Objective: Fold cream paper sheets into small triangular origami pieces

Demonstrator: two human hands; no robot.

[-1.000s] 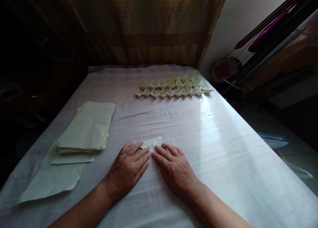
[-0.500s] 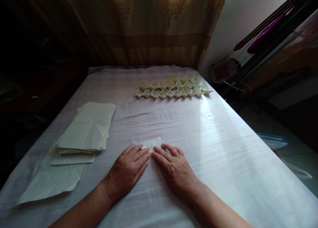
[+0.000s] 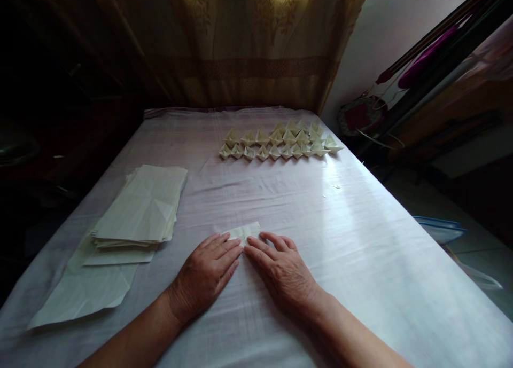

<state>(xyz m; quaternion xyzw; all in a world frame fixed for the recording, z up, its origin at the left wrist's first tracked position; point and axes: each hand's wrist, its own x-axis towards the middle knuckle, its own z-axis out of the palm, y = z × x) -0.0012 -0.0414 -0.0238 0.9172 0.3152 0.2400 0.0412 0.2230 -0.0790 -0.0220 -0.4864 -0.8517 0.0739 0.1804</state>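
A small folded piece of pale paper (image 3: 245,231) lies flat on the cloth-covered surface in front of me. My left hand (image 3: 209,269) rests palm down with its fingers stretched out, the tips pressing the paper's left part. From the other side my right hand (image 3: 282,272) lays its extended fingers on the right part, the fingertips of both hands almost meeting at the near edge. Much of the paper's near side is hidden under the fingers. Neither hand grips anything.
To the left is a stack of pale paper sheets (image 3: 138,208), with a loose creased sheet (image 3: 86,293) sticking out below. Several folded paper boats (image 3: 274,152) stand in rows at the far right. Small paper scraps (image 3: 336,187) lie nearer. A patterned curtain (image 3: 240,63) hangs behind.
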